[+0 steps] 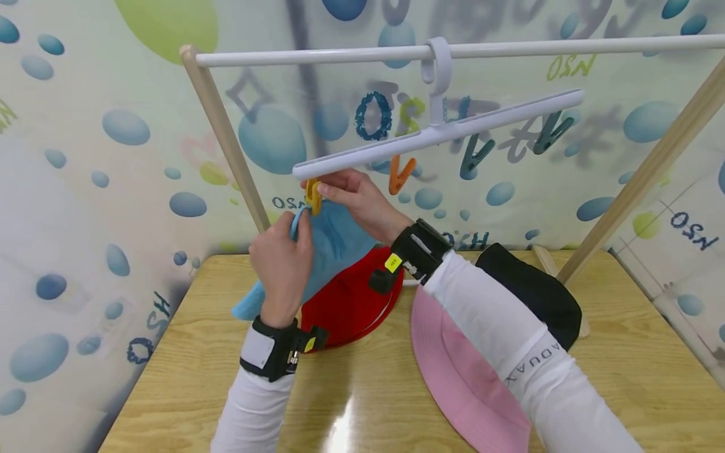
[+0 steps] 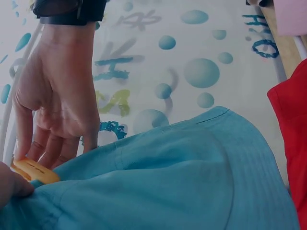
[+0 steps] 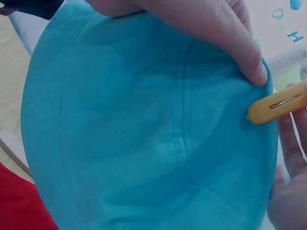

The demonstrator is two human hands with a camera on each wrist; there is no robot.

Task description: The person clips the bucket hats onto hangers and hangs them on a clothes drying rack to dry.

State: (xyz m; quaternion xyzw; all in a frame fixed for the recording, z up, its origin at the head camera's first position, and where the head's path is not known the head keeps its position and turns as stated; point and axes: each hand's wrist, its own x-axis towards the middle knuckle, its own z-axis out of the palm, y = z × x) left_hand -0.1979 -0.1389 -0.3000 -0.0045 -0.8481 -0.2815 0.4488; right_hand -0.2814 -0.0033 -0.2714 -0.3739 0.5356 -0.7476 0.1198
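Observation:
A light blue bucket hat (image 1: 331, 242) hangs below the left end of a white hanger (image 1: 391, 148). My left hand (image 1: 283, 264) grips the hat's edge between thumb and fingers, close under a yellow clip (image 1: 313, 196). With thumb and fingers my right hand (image 1: 362, 201) pinches that clip, just beneath the hanger's end. In the right wrist view the tip of the yellow clip (image 3: 273, 108) overlaps the edge of the blue hat (image 3: 144, 120), beside my left thumb. From the left wrist, the right hand (image 2: 62, 91) reaches down to the clip.
The hanger tilts, its left end low, on a white rod (image 1: 311, 58) between wooden posts. An orange clip (image 1: 401, 175) and two dark green clips (image 1: 476, 156) hang from it. A red hat (image 1: 357, 308), pink hat (image 1: 453, 365) and black hat (image 1: 532, 289) lie on the wooden table (image 1: 170, 377).

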